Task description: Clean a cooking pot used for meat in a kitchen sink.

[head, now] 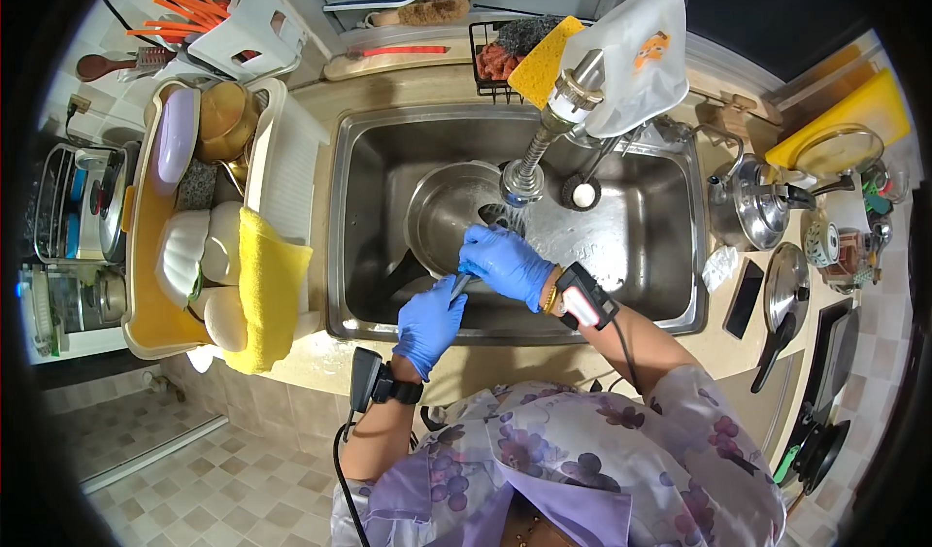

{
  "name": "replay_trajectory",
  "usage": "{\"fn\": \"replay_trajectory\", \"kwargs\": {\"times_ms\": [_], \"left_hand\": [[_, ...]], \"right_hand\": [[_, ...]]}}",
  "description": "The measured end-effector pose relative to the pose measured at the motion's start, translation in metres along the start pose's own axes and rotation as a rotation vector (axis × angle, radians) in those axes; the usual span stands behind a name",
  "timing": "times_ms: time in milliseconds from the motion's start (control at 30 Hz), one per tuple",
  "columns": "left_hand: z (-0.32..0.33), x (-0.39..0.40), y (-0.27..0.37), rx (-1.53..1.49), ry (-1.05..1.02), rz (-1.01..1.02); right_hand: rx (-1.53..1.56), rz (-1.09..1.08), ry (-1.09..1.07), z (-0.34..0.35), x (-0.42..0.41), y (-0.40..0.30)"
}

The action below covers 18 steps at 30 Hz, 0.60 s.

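Over the stainless-steel sink (641,216), my left hand (430,321) in a blue glove grips a small grey metal utensil (460,285); its exact kind is unclear. My gloved right hand (507,261) closes around its upper end with a bit of darker blue material, perhaps a scrubber. Behind the hands, a round metal pot (444,212) sits in the left part of the sink. Water runs from the flexible faucet (526,176) just beyond my right hand. Dark utensils lie partly hidden beside and in the pot. A dark round brush (581,193) rests right of the faucet.
A yellow dish rack (135,314) with bowls and a yellow cloth (269,292) stands left. A wire basket (499,63), a yellow sponge (545,63) and a plastic bag (633,59) are behind the sink. A metal kettle (757,208), a phone (744,299) and a pan lid (786,285) are right.
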<state>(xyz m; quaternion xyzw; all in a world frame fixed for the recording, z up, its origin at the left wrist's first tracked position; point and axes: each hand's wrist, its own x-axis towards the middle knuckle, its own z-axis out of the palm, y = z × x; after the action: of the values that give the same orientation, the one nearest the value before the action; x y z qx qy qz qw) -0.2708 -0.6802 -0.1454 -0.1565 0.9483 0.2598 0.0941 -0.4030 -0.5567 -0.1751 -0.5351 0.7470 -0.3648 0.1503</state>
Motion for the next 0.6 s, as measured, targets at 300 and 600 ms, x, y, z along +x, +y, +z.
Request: {"fn": "replay_trajectory", "kwargs": {"times_ms": [300, 600], "left_hand": [[-0.001, -0.009, -0.007, -0.029, 0.029, 0.012], [-0.007, -0.011, -0.002, -0.027, 0.008, -0.010]], "right_hand": [[0.049, 0.371, 0.505, -0.010, -0.011, 0.031], [0.047, 0.089, 0.401, -0.011, -0.007, 0.029]]}}
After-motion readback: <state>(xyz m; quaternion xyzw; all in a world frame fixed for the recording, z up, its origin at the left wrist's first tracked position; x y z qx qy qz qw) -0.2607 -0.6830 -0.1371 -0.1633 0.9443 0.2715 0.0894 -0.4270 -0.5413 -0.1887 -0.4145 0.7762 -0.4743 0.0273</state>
